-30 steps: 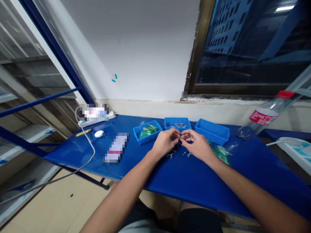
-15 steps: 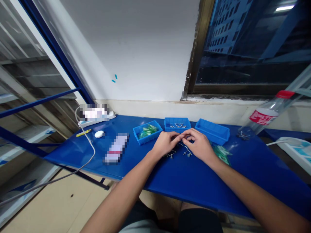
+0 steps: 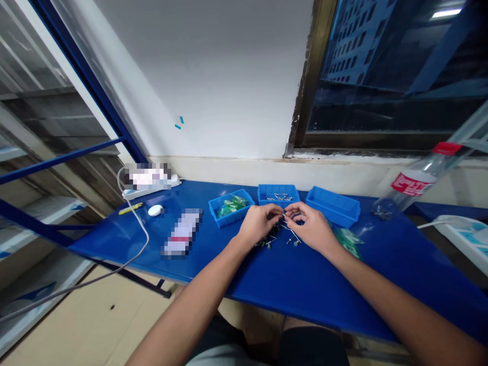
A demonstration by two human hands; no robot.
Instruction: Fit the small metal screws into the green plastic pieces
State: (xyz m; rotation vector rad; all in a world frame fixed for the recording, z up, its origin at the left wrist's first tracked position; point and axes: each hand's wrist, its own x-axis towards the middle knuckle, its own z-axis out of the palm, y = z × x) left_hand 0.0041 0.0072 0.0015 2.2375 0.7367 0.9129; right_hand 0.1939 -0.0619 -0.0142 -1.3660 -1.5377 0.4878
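Over the middle of the blue table [image 3: 259,277] my left hand [image 3: 261,223] and my right hand [image 3: 308,226] meet at the fingertips. Both are closed in a pinch around a small thin metal piece [image 3: 283,214], mostly covered by the fingers; its exact kind cannot be made out. Under and between the hands lies a loose pile of thin metal pins with wider heads [image 3: 270,242]. Just beyond my fingers stands a blue bin with similar metal pieces [image 3: 278,188]. Green plastic packets [image 3: 347,241] lie right of my right wrist.
Left of the hands stands a blue bin with green packets [image 3: 232,195]; another blue bin [image 3: 333,216] is at right. A red-capped bottle [image 3: 414,183], a pixelated flat object [image 3: 183,231], a white round item [image 3: 155,210], a yellow tool [image 3: 130,208] and a cable [image 3: 147,236] are also around.
The fingertips have shifted slightly, and a bit of the thin metal piece now shows between them. The hands stay in nearly the same place; the bins have not moved.
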